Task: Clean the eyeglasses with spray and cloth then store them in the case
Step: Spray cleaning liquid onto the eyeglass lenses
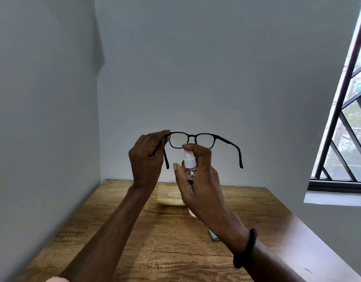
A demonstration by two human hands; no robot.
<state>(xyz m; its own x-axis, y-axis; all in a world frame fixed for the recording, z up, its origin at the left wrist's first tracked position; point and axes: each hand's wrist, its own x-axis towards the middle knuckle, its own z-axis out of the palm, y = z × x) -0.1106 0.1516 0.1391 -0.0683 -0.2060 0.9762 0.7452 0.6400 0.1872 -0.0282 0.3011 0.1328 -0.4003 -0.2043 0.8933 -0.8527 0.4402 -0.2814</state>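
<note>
Above the brown wooden table (175, 251), the left hand (147, 157) pinches the black plastic-framed eyeglasses (206, 141) at one temple hinge. The right hand (200, 180) grips a small clear spray bottle with white nozzle (189, 162), forefinger on the pump. One lens carries droplets, so spraying is under way; wiping and casing apparently remain.

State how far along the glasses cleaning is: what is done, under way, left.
Done: droplets speckle one lens. In hand: the left hand grips the glasses by a hinge; the right hand holds the bottle, finger on its pump. Left: wiping and storing; the glasses are wet and unfolded.
</note>
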